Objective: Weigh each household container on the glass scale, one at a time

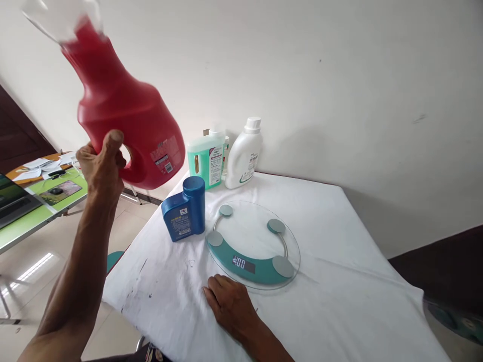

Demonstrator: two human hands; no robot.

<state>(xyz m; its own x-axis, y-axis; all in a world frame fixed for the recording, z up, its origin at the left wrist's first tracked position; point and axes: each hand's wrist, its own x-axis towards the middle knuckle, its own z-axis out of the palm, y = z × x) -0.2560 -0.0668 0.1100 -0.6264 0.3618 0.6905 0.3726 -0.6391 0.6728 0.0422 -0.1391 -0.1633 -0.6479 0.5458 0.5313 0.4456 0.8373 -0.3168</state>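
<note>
From my head camera, my left hand (101, 163) held the big red jug (124, 120) by its handle, up in the air and tipped, left of the table (339, 301). Its top looked blurry, maybe a clear cap. My right hand (231, 304) lay flat and open on the white cloth, just beside the glass scale (253, 245). A blue bottle (184, 208) stood near the scale.

A plain room in a home, it seems: a table under a white cloth (339, 281) against a bare wall (339, 75), tiled floor (124, 236), and a green side desk (45, 211) (1 laptop (13, 201), scattered papers (41, 166)).
</note>
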